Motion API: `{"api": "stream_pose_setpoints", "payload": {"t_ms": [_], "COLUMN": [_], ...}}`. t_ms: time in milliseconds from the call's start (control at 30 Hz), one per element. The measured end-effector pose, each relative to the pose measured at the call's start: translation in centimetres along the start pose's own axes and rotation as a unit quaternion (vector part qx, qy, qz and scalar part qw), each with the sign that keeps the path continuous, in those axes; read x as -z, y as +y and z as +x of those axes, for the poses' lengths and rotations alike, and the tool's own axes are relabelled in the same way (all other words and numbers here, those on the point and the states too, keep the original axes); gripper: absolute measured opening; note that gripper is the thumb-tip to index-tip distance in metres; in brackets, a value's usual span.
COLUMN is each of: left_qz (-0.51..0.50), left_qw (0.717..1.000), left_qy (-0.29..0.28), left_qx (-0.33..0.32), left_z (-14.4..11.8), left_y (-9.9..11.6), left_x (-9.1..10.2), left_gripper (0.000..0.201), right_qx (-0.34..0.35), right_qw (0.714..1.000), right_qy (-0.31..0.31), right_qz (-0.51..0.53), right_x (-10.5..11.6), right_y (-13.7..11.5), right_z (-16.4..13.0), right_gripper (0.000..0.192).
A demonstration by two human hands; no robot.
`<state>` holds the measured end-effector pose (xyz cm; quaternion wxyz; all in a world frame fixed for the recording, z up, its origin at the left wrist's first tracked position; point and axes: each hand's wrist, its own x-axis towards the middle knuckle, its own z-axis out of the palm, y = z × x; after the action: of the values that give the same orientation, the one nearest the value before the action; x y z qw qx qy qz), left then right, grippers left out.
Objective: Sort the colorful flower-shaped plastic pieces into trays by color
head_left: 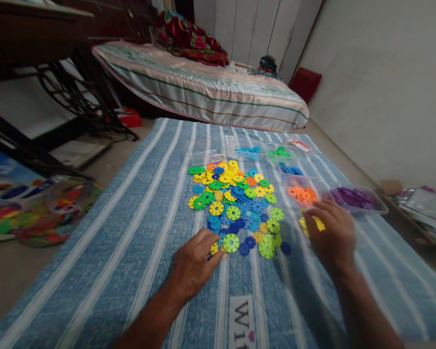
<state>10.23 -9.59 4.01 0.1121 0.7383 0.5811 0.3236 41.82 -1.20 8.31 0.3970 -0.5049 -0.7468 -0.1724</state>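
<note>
My left hand (194, 261) is closed at the near left edge of the pile, thumb and fingers around a yellow notched plastic disc (216, 248). Right beside its fingertips lies a lime-green disc (231, 243). Flower-shaped discs in yellow, green, blue and orange make up the loose pile (236, 194). Over on the right, my right hand (332, 232) hovers with bent, slightly blurred fingers by some yellow discs (314, 223); whether it grips one of them I cannot tell. Just beyond it are a clear box of orange discs (303, 195) and a box of purple discs (354, 198).
Farther back stand clear boxes with light blue pieces (252, 153), green pieces (279, 154) and dark blue pieces (291, 168). A striped blue cloth (131, 232) covers the table. Bags of colourful pieces (58, 213) are at the left; a bed (203, 89) lies behind.
</note>
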Motion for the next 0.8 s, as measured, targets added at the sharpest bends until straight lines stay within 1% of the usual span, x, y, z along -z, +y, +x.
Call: {"api": "stream_pose_setpoints", "payload": {"t_ms": [67,133,200,300,367,433,533,633,800], "left_qz": [0.002,0.005,0.009,0.012,0.013,0.016,0.015,0.009,0.006], "left_qw": [1.0,1.0,1.0,1.0,1.0,1.0,1.0,1.0,0.999], "left_qy": [0.002,0.008,0.013,0.014,0.018,0.019,0.015,0.016,0.032], "left_qx": [-0.005,-0.011,-0.014,-0.015,-0.016,-0.017,-0.013,-0.015,-0.031], "left_z": [0.0,0.0,0.1,0.2,0.2,0.2,0.1,0.1,0.2], "left_y": [0.0,0.0,0.1,0.1,0.0,0.0,0.0,0.0,-0.2], "left_x": [-0.1,-0.1,-0.1,-0.1,-0.1,-0.1,0.0,0.1,-0.1], "left_gripper": [0.015,0.015,0.015,0.015,0.015,0.015,0.016,0.015,0.016], "right_qx": [-0.029,-0.029,0.001,0.051,0.055,0.041,0.029,0.023,0.002], "right_qw": [0.997,0.997,0.999,0.993,0.984,0.976,0.967,0.965,0.968], "right_qy": [0.022,0.01,-0.027,-0.106,-0.16,-0.208,-0.254,-0.26,-0.232], "right_qz": [-0.062,-0.068,-0.031,0.032,0.048,0.04,0.022,0.034,0.096], "right_x": [0.9,1.0,0.3,-1.6,-2.7,-3.3,-3.7,-3.8,-4.3], "right_y": [1.6,1.6,-0.1,-3.9,-6.1,-7.3,-7.8,-7.8,-7.9], "right_z": [-0.2,-0.9,-1.9,-3.4,-4.0,-4.2,-4.1,-4.0,-4.1], "right_gripper": [0.014,0.014,0.013,0.013,0.013,0.013,0.014,0.014,0.012]}}
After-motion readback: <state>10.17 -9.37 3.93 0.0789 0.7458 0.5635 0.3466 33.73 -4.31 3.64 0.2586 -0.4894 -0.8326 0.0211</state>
